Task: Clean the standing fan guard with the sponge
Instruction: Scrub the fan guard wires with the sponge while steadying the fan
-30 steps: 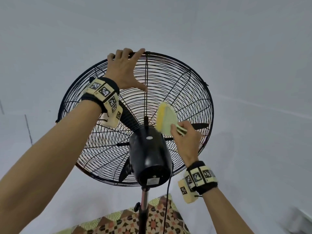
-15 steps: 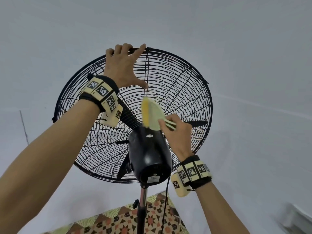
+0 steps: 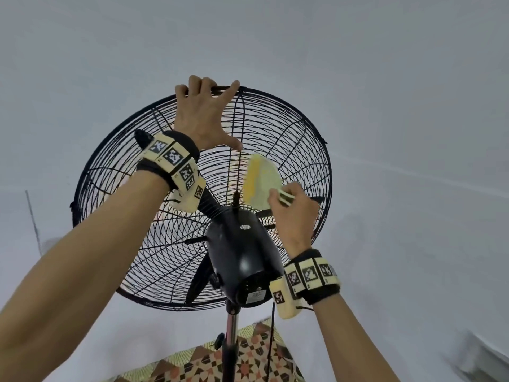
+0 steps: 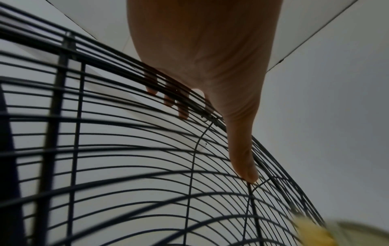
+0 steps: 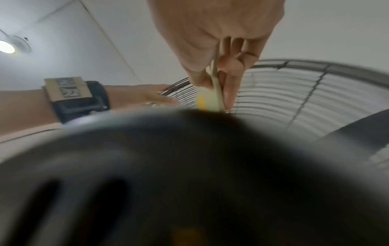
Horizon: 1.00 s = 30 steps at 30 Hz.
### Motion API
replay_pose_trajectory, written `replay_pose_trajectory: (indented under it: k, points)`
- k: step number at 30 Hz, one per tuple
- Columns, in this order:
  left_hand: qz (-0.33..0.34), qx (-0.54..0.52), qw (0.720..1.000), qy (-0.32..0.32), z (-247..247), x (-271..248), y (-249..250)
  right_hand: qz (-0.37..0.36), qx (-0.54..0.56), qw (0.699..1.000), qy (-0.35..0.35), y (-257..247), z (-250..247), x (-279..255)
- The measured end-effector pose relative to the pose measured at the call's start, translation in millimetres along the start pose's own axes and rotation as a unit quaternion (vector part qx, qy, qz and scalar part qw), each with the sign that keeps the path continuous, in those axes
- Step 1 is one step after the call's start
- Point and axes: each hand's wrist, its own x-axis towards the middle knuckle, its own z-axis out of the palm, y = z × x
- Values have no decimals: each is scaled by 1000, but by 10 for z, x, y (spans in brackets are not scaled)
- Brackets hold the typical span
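The black wire fan guard (image 3: 289,139) stands tilted before me, seen from behind, with the black motor housing (image 3: 242,255) at its centre. My left hand (image 3: 205,114) grips the top rim, its fingers curled over the edge and its thumb (image 4: 244,159) lying along the wires (image 4: 126,149). My right hand (image 3: 293,210) holds the yellow and pale green sponge (image 3: 260,183) by its pale handle (image 5: 214,74). The sponge lies against the rear guard just above the motor, right of the centre spoke.
The chrome pole (image 3: 231,334) and a black cable (image 3: 271,334) run down from the motor to a patterned mat (image 3: 220,365). Dark blades (image 3: 201,282) show behind the wires. Plain white walls surround the fan, and a ceiling light (image 5: 6,48) shows in the right wrist view.
My right hand swept the sponge left across the rear guard toward the centre spoke, then back slightly right and upward. My left hand kept its grip on the top rim.
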Motion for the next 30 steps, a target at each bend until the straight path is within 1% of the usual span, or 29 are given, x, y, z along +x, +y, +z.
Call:
replay_pose_trajectory:
  k: [2, 3, 4, 6, 8, 9, 10, 13, 15, 16, 19, 20, 21, 23, 24, 25, 26, 30]
  points:
    - [-4, 0, 1000, 3, 11, -9, -9, 47, -23, 998, 37, 132, -119, 16]
    - [-6, 0, 1000, 5, 13, -15, -24, 55, -24, 997, 43, 155, -165, 20]
    - [-8, -1, 1000, 7, 14, -19, -36, 48, -9, 998, 36, 141, -186, 21]
    - [-8, -4, 1000, 9, 13, -19, -60, 4, 49, 999, -6, 37, -138, 26]
    - [-7, -7, 1000, 15, 22, -21, -80, -36, 56, 997, -48, -58, -32, 34]
    - [-6, -7, 1000, 16, 24, -29, -93, -37, 48, 997, -56, -63, 8, 42]
    - [-6, -6, 1000, 16, 25, -43, -108, -23, 45, 997, -49, -50, 21, 51]
    - [-14, -1, 1000, 16, 18, -78, -162, 31, 35, 999, 15, 72, -82, 97]
    - [-16, 5, 1000, 13, 9, -108, -179, 36, 23, 999, 21, 80, -153, 103]
    - [-16, 6, 1000, 15, 5, -111, -178, 25, 33, 999, 6, 35, -160, 107]
    - [-7, 3, 1000, 19, -1, -110, -138, -25, 58, 996, -68, -131, -101, 97]
    - [-5, 2, 1000, 22, -1, -110, -124, -36, 53, 995, -78, -159, -87, 98]
    - [-2, 1, 1000, 22, -3, -116, -117, -35, 43, 996, -70, -160, -86, 102]
    - [3, 6, 1000, 19, -11, -128, -136, -6, 8, 999, -30, -126, -151, 127]
    - [4, 11, 1000, 19, -10, -131, -159, 10, -27, 999, -13, -110, -205, 137]
    - [5, 15, 1000, 19, -7, -138, -178, 22, -54, 998, -4, -98, -260, 135]
    - [7, 18, 1000, 19, -5, -142, -185, 24, -57, 998, -2, -95, -295, 132]
    - [12, 19, 999, 24, 6, -148, -154, -9, 81, 996, -43, -304, -214, 132]
